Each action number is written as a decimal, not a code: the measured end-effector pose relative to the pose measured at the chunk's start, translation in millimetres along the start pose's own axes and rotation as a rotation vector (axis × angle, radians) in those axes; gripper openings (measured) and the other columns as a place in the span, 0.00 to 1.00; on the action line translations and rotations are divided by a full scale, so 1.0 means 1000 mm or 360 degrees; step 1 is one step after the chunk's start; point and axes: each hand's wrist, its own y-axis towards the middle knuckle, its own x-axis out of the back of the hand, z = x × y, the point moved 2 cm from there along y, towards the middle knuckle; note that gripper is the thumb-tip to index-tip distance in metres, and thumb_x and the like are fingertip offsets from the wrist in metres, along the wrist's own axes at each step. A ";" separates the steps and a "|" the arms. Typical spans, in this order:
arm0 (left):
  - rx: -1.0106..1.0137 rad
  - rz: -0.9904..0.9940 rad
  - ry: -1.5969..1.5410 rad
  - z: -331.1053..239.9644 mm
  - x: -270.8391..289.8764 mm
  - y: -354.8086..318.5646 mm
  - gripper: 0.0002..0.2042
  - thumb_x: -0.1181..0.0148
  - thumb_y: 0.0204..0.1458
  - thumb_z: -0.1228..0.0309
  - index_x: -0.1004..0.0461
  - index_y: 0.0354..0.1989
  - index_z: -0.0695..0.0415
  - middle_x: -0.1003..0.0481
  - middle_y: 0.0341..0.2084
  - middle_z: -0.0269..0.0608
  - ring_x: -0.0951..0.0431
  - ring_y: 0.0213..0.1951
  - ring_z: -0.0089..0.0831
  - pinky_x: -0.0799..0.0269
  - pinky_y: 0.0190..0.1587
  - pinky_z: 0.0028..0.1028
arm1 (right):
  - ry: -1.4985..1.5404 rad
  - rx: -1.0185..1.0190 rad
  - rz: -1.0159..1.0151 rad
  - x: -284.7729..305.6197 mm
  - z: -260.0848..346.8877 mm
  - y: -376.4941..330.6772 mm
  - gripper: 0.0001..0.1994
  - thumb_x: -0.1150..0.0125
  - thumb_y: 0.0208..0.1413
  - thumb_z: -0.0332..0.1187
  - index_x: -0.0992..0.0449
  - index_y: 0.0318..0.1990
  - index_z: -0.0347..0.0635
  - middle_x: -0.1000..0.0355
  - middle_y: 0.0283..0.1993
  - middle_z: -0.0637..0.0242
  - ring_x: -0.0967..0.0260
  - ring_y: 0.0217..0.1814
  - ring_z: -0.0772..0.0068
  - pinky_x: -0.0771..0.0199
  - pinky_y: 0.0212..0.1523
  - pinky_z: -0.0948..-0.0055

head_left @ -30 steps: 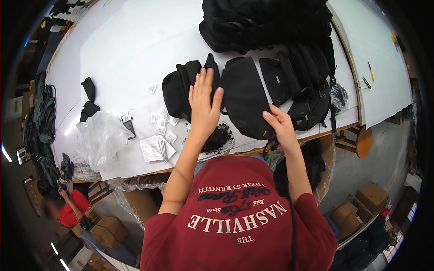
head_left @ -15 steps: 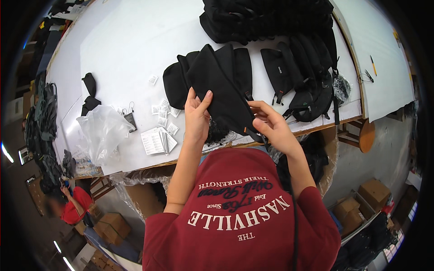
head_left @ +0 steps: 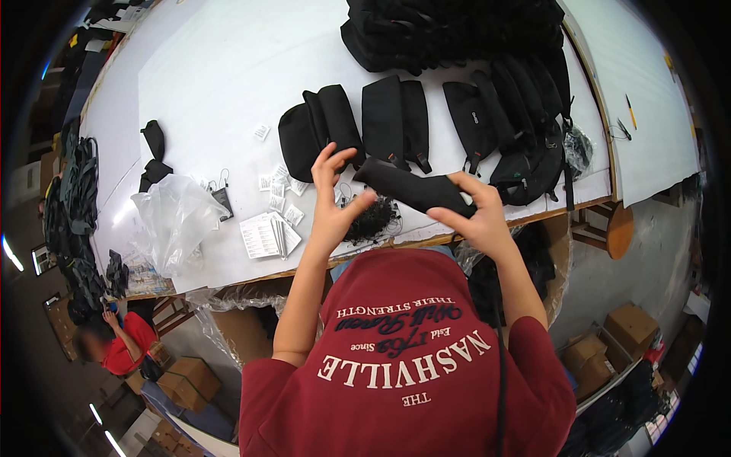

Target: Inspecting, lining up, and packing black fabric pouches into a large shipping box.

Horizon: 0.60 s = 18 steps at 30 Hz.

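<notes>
My right hand grips one end of a black fabric pouch, which lies sideways above the table's near edge. Fingers and thumb spread, my left hand is beside the pouch's other end and holds nothing. Behind the pouch, similar black pouches lie in pairs on the white table: one group to the left and another in the middle. Under my hands sits a tangle of thin black cords.
Black pouches and a large black pile cover the table's right and back. Small white tags, a stack of printed cards and a clear plastic bag lie left. A co-worker in red is at lower left.
The pouch has turned from upright to sideways and come lower, uncovering the pouches behind it. My left hand has let go of it and spread its fingers; my right still holds on.
</notes>
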 end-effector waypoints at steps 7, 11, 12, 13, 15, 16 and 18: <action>-0.0233 0.0085 0.0046 -0.008 -0.003 -0.016 0.28 0.30 0.43 0.75 0.31 0.56 0.58 0.29 0.49 0.41 0.29 0.52 0.31 0.38 0.57 0.26 | 0.1032 0.0131 -0.0380 -0.013 -0.002 -0.001 0.21 0.28 0.44 0.32 0.24 0.47 0.39 0.26 0.46 0.63 0.28 0.47 0.71 0.30 0.47 0.73; -0.0311 0.0122 -0.0088 -0.011 0.005 -0.018 0.14 0.32 0.45 0.75 0.21 0.42 0.60 0.29 0.37 0.39 0.30 0.41 0.29 0.36 0.46 0.23 | 0.0329 0.0209 -0.0153 0.003 -0.003 -0.003 0.10 0.28 0.41 0.27 0.19 0.34 0.38 0.28 0.45 0.62 0.30 0.45 0.71 0.31 0.43 0.75; -0.0309 0.0118 -0.0085 -0.014 0.009 -0.018 0.14 0.32 0.45 0.75 0.21 0.42 0.60 0.29 0.37 0.39 0.30 0.41 0.29 0.36 0.46 0.23 | 0.0332 0.0209 -0.0148 0.004 -0.001 -0.003 0.10 0.28 0.41 0.27 0.19 0.34 0.38 0.28 0.45 0.62 0.30 0.45 0.71 0.31 0.43 0.75; -0.0404 0.0201 0.0031 -0.017 0.016 -0.019 0.13 0.31 0.43 0.72 0.20 0.39 0.59 0.30 0.36 0.39 0.30 0.40 0.29 0.36 0.46 0.24 | 0.0210 0.0300 -0.0135 0.006 0.004 -0.004 0.11 0.28 0.39 0.28 0.19 0.33 0.39 0.27 0.45 0.62 0.30 0.45 0.70 0.31 0.42 0.75; -0.0478 0.0279 0.0160 -0.021 0.022 -0.020 0.13 0.30 0.40 0.66 0.17 0.34 0.57 0.32 0.34 0.39 0.31 0.38 0.29 0.36 0.44 0.26 | 0.0049 0.0394 -0.0105 0.006 0.014 -0.009 0.11 0.28 0.35 0.29 0.18 0.30 0.40 0.26 0.43 0.63 0.30 0.45 0.67 0.31 0.42 0.74; -0.0475 0.0275 0.0163 -0.022 0.025 -0.021 0.13 0.30 0.40 0.66 0.17 0.34 0.57 0.32 0.34 0.39 0.31 0.38 0.29 0.36 0.44 0.26 | 0.0052 0.0394 -0.0101 0.007 0.016 -0.010 0.11 0.28 0.35 0.29 0.18 0.30 0.40 0.26 0.43 0.63 0.30 0.45 0.67 0.31 0.42 0.74; -0.0409 0.0345 0.0137 -0.023 0.027 -0.024 0.14 0.29 0.39 0.64 0.17 0.34 0.57 0.33 0.35 0.38 0.31 0.38 0.30 0.35 0.43 0.26 | 0.0039 0.0309 -0.0020 0.009 0.017 -0.012 0.11 0.28 0.34 0.29 0.18 0.30 0.40 0.26 0.44 0.62 0.30 0.45 0.66 0.31 0.42 0.72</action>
